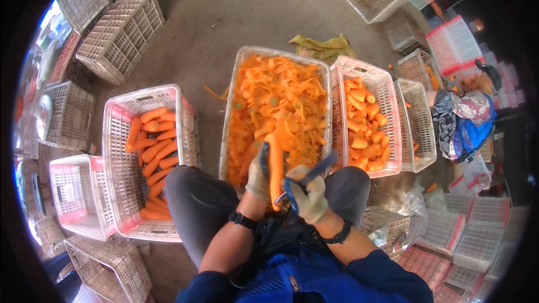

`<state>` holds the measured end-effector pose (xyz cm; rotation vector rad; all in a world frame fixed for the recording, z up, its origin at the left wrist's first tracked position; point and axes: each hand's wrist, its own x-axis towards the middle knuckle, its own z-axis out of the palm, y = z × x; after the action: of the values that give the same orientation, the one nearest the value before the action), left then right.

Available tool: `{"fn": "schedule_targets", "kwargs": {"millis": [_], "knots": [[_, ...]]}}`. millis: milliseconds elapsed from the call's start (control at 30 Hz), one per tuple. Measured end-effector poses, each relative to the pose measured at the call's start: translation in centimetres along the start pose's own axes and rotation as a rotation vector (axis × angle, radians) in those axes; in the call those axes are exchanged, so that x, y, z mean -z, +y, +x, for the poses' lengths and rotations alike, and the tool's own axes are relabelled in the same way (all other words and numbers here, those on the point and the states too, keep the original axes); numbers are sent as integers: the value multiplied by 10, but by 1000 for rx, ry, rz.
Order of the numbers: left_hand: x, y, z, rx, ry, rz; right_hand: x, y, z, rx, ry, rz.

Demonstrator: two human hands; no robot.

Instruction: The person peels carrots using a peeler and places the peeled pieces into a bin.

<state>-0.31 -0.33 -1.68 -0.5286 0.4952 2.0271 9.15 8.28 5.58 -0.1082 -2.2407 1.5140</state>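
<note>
My gloved left hand (257, 176) holds a long carrot (276, 164) nearly upright over the near end of a crate (224, 134) full of carrot peelings (286, 97). A peeler, its metal head (281, 198) against the carrot's lower end, is in my gloved right hand (309, 195). From the same hand sticks out a dark blue, blurred blade or handle (322, 165); which it is I cannot tell. Whole carrots (156, 149) lie in a plastic crate (183, 122) at the left. Peeled carrot pieces (366, 126) fill part of another crate (389, 88) at the right.
A yellow-green sack (326, 48) lies on the floor beyond the peelings. Another person (467, 113) is at the far right, beside a crate (423, 126) holding a few orange bits. More crates (122, 35) stand at the left, and several stacked ones (480, 227) at the lower right.
</note>
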Motion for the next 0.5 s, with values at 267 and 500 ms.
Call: {"fn": "schedule_targets", "kwargs": {"millis": [267,500], "knots": [[-16,3,-4,64,-91,58,29,90,131,-386,231,-203],[-8,9,-7,-75,14,150,24,2,52,-597,327,350]]}}
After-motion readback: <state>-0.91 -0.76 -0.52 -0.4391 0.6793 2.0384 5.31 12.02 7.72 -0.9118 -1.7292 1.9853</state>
